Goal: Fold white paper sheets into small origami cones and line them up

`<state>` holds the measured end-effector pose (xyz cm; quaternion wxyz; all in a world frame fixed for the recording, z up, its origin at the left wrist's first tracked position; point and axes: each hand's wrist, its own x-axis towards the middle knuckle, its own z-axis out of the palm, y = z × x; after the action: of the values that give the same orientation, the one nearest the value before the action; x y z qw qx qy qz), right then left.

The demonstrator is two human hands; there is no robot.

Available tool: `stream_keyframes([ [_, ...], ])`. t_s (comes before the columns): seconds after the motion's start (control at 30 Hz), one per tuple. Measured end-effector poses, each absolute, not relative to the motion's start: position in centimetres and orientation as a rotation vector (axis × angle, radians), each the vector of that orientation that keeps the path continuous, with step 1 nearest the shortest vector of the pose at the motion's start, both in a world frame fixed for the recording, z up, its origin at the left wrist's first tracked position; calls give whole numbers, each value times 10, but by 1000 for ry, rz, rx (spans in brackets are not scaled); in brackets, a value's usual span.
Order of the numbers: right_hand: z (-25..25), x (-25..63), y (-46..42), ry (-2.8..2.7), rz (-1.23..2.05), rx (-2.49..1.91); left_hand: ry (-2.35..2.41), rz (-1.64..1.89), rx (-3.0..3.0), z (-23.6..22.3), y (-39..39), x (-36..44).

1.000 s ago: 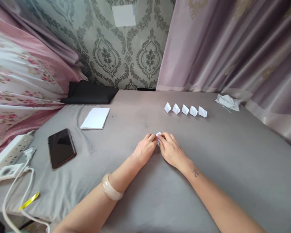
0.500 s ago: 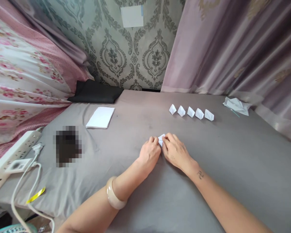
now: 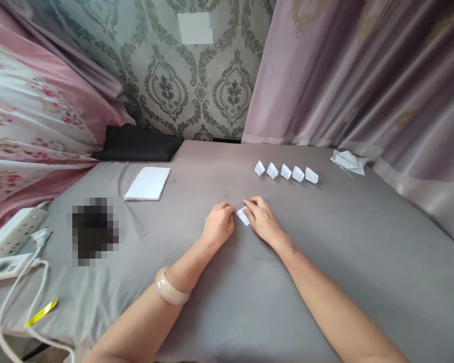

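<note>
A small folded piece of white paper (image 3: 243, 216) lies between my two hands on the grey cloth. My left hand (image 3: 219, 223) is closed, its thumb and forefinger pinching the paper's left corner. My right hand (image 3: 263, 218) holds the right side of the same piece between thumb and fingers, and covers part of it. Beyond my right hand, several folded white paper shapes (image 3: 286, 172) stand in a row. A pale bangle (image 3: 170, 287) circles my left wrist.
At the left lies a stack of white paper (image 3: 148, 184), with a black folded cloth (image 3: 139, 143) behind it. A power strip (image 3: 17, 237) with white cables and a yellow strip (image 3: 41, 312) occupy the near left. Crumpled white paper (image 3: 348, 161) rests at the far right.
The view has shifted slightly to the right. More of the folded paper now shows, as my hands have moved a little apart around it.
</note>
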<state>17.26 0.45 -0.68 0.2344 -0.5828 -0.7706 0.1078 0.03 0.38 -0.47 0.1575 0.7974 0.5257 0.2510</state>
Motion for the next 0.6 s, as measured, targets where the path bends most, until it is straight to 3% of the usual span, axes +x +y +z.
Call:
stream_keyframes([
  [0.2,-4,179,-3,-2124,374,-1594,1511,845,2020,-4,12,-2],
  [0.6,20,199,-22,-2004,694,-1774,1531,754,1982,6,10,-4],
])
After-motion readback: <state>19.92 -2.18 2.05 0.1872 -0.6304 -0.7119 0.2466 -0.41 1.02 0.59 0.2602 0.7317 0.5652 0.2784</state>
